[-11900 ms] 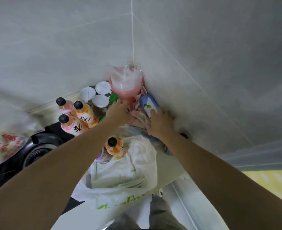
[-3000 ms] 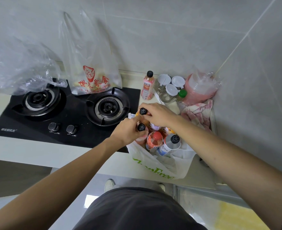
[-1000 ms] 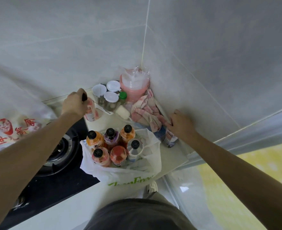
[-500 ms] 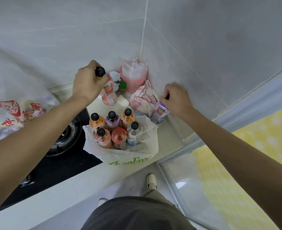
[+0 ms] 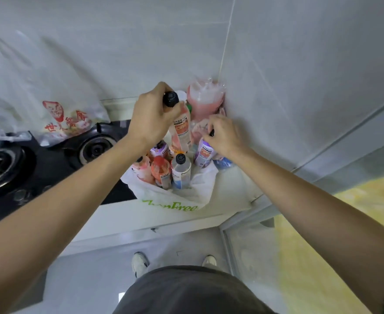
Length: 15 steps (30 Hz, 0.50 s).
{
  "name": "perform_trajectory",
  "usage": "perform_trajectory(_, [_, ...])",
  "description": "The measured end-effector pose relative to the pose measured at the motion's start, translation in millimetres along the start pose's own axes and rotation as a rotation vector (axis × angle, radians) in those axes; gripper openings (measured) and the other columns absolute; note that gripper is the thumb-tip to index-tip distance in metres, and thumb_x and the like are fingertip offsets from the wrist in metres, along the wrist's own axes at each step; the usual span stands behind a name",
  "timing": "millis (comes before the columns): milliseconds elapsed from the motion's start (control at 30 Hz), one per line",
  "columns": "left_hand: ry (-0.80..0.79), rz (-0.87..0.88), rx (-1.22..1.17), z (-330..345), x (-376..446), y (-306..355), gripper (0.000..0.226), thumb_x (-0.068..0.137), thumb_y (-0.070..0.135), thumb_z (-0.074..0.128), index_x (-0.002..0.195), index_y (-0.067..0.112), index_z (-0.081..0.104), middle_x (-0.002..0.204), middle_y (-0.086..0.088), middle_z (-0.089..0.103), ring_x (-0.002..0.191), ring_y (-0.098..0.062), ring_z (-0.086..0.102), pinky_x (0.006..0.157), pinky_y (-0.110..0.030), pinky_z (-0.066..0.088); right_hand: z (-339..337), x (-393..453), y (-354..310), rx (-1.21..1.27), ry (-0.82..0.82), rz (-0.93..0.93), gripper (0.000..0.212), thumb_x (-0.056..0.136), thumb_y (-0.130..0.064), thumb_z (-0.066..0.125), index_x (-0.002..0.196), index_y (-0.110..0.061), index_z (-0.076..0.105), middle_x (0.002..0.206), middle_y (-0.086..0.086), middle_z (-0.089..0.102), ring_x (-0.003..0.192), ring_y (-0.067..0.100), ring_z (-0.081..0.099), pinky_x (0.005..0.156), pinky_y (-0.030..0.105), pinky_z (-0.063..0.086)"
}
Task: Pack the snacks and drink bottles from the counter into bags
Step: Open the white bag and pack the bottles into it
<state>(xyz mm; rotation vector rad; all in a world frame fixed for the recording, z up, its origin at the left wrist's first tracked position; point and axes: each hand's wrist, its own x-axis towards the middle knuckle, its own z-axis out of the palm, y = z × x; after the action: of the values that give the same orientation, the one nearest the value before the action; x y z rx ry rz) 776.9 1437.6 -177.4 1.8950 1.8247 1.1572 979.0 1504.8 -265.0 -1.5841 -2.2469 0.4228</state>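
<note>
Clear bags: two thin plastic bags at the far left against the wall, the nearer one (image 5: 66, 118) printed with red characters, leaning over the back of the stove.
Stove: a black gas hob (image 5: 39, 164) with two burners, set into the pale counter (image 5: 229, 189).
Left hand: the left hand (image 5: 151, 118) is curled round the neck of a pink bottle (image 5: 182, 130), thumb and fingers closed just under its black cap; the bottle hangs upright in the air above the back of the white bag.
White bag: a white bag with green lettering (image 5: 170, 198) stands open on the counter beside the stove, near the front edge. Upright in it are several bottles, among them a red-orange one (image 5: 160, 169) and a silver one with a black cap (image 5: 181, 168); others behind are partly hidden by the left forearm.
Right hand: the right hand (image 5: 223, 134) pinches the top of a purple-labelled bottle (image 5: 205, 155), fingers bent over the cap; the bottle tilts at the bag's right rim, and I cannot tell whether its base is inside the bag or still outside it.
Corner: a pink-tinted plastic bag (image 5: 205, 98) sits in the wall corner, with a pink and white cloth (image 5: 197, 130) just below it.
Floor: two white shoes (image 5: 139, 264) show below the counter edge.
</note>
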Motion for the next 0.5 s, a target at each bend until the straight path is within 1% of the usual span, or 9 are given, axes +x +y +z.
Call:
perform_trajectory(67, [0.013, -0.021, 0.003, 3.7, -11.1, 11.0, 0.029, 0.093, 0.035, 0.068, 0.1, 0.009, 0.059, 0.078, -0.003, 0.063, 0.067, -0.019, 0.053, 0.061, -0.034, 0.042, 3.0, -0.5, -0.7, -0.01, -0.035, -0.035, 0.03, 0.082, -0.024, 0.076, 0.068, -0.021, 0.05, 0.085, 0.004, 0.062, 0.083, 0.029, 0.061, 0.078, 0.048, 0.053])
perform_trajectory(133, [0.032, -0.036, -0.003, 6.1, -20.2, 19.4, 0.029, 0.093, 0.035, 0.068, 0.1, 0.009, 0.059, 0.077, -0.004, 0.063, 0.068, -0.022, 0.055, 0.064, -0.039, 0.046, 3.8, -3.9, -3.2, -0.022, -0.072, -0.065, 0.027, 0.085, -0.025, 0.076, 0.075, -0.017, 0.052, 0.085, 0.004, 0.061, 0.079, 0.028, 0.06, 0.072, 0.043, 0.052])
perform_trajectory(200, [0.046, -0.05, -0.017, 7.0, -27.8, 25.4, 0.028, 0.093, 0.035, 0.068, 0.1, 0.009, 0.06, 0.079, -0.005, 0.065, 0.071, -0.024, 0.059, 0.065, -0.043, 0.049, 5.7, -5.6, -3.1, -0.02, -0.094, -0.094, 0.027, 0.088, -0.025, 0.076, 0.079, -0.017, 0.052, 0.086, 0.004, 0.059, 0.076, 0.026, 0.057, 0.066, 0.037, 0.045])
perform_trajectory(267, [0.06, -0.064, -0.026, 8.0, -34.7, 30.7, 0.028, 0.093, 0.033, 0.069, 0.099, 0.008, 0.06, 0.079, -0.005, 0.065, 0.07, -0.022, 0.059, 0.064, -0.041, 0.048, 7.8, -5.9, -2.4, 0.01, -0.123, -0.113, 0.031, 0.089, -0.021, 0.074, 0.075, -0.024, 0.046, 0.088, 0.005, 0.057, 0.077, 0.026, 0.056, 0.066, 0.035, 0.04])
perform_trajectory(333, [0.074, -0.064, -0.024, 9.2, -41.1, 34.9, 0.028, 0.092, 0.032, 0.07, 0.097, 0.007, 0.06, 0.076, -0.004, 0.064, 0.066, -0.02, 0.057, 0.061, -0.038, 0.047, 10.4, -4.4, -1.0, 0.025, -0.148, -0.119, 0.037, 0.088, -0.02, 0.071, 0.071, -0.029, 0.04, 0.088, 0.007, 0.059, 0.08, 0.03, 0.061, 0.067, 0.035, 0.038])
perform_trajectory(433, [0.067, -0.066, -0.017, 11.1, -47.6, 37.6, 0.027, 0.092, 0.032, 0.07, 0.094, 0.007, 0.059, 0.074, -0.006, 0.064, 0.065, -0.02, 0.057, 0.06, -0.038, 0.046, 14.2, -2.4, 3.6, 0.014, -0.182, -0.099, 0.028, 0.089, -0.022, 0.07, 0.074, -0.023, 0.047, 0.089, 0.004, 0.056, 0.079, 0.027, 0.057, 0.069, 0.032, 0.036])
perform_trajectory(500, [0.054, -0.07, -0.022, 12.6, -49.6, 37.4, 0.027, 0.092, 0.033, 0.069, 0.094, 0.007, 0.059, 0.074, -0.006, 0.064, 0.066, -0.021, 0.057, 0.061, -0.039, 0.046, 17.6, -0.5, 8.4, 0.017, -0.203, -0.097, 0.024, 0.088, -0.023, 0.071, 0.075, -0.02, 0.051, 0.089, 0.003, 0.057, 0.077, 0.024, 0.056, 0.066, 0.032, 0.036])
